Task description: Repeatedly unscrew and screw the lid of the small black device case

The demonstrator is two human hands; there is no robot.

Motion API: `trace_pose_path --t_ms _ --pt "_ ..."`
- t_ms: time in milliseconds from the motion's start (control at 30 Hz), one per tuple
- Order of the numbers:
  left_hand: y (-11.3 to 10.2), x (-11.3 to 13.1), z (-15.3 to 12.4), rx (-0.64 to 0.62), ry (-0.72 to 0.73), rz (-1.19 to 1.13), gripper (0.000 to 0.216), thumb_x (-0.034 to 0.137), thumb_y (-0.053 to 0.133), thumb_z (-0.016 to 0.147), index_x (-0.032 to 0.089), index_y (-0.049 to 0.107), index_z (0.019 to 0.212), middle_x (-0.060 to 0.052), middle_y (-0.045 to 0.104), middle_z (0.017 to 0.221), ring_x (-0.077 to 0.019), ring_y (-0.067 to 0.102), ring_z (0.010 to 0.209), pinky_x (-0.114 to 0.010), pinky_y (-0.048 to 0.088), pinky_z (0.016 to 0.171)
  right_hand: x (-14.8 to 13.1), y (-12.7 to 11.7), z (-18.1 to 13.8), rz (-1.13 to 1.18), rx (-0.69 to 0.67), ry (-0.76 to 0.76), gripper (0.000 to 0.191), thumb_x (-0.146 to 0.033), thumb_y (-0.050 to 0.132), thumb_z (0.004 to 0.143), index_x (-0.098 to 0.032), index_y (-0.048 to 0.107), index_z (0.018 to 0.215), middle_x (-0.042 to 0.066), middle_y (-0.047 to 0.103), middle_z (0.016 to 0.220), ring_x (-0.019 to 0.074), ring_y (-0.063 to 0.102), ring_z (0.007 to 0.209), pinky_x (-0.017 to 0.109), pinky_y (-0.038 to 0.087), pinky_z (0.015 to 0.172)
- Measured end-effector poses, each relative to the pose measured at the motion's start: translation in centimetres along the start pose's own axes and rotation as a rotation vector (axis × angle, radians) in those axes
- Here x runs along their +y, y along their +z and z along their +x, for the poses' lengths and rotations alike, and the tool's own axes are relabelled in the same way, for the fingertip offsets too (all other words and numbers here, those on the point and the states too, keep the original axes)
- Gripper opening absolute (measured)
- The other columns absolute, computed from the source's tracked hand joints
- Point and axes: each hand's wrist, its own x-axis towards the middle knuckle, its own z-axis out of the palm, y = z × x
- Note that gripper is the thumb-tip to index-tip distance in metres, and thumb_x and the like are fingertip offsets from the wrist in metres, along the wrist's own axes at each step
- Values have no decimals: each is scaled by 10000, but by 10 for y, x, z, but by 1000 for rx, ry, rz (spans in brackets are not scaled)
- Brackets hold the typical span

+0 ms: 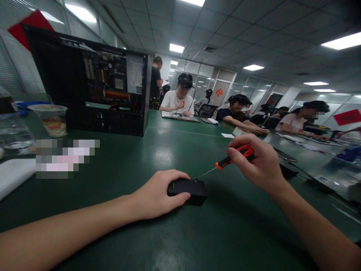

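Observation:
A small black box [191, 190] lies on the dark green table [175, 150] in front of me. My left hand [158, 194] is closed round its left end, thumb along the near side. My right hand [258, 163] is closed on a screwdriver [231, 158] with an orange and black handle. The thin shaft slants down to the left and its tip touches the top of the box near the right side.
An open black computer case [93, 81] stands at the back left, showing its motherboard. A plastic cup [50, 119] and a clear bottle [11, 128] sit at the far left beside a white pad [12, 175]. Several other people sit along the table's far right.

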Motion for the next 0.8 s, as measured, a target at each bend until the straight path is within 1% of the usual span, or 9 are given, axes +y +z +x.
trace_pose_path --t_ms 67,200,367,533,700,800 --pt "0 -1 0 2 11 2 361 306 714 879 206 712 1226 -49 751 1173 -237 693 1019 -338 508 916 0 -1 0 -18 22 -22 57 -215 632 894 -233 579 900 -41 613 691 96 523 500 233 396 471" --pt "0 -1 -1 0 48 -6 356 307 701 893 201 702 1232 -49 752 1167 -232 695 1014 -331 511 913 1 -4 -3 -24 13 -40 64 -213 636 893 -247 585 907 -40 621 686 105 527 489 247 393 461" --pt "-2 3 -2 -28 84 29 374 292 697 884 197 703 1245 -62 734 1152 -234 683 1009 -331 513 907 4 -6 -6 -4 61 9 51 -257 651 901 -271 614 934 -19 642 695 143 557 518 288 420 477" --pt "-4 6 -2 -96 76 49 458 306 696 874 220 682 1324 -82 703 1162 -254 678 1017 -362 519 921 -1 -4 -4 7 -6 -33 54 -235 629 902 -259 612 947 -17 662 721 132 575 523 273 430 478" --pt "-4 5 -3 -105 99 7 450 267 686 885 207 673 1331 -71 704 1211 -241 676 1059 -345 508 956 -7 -5 0 -1 -14 -30 53 -224 621 900 -247 603 944 -12 672 728 126 590 530 262 424 478" --pt "-3 4 -3 -105 94 -10 434 271 685 893 205 673 1322 -62 712 1229 -240 674 1081 -338 504 963 -8 -6 2 4 -17 -6 41 -242 616 899 -241 603 938 -11 671 721 123 588 523 258 422 474"
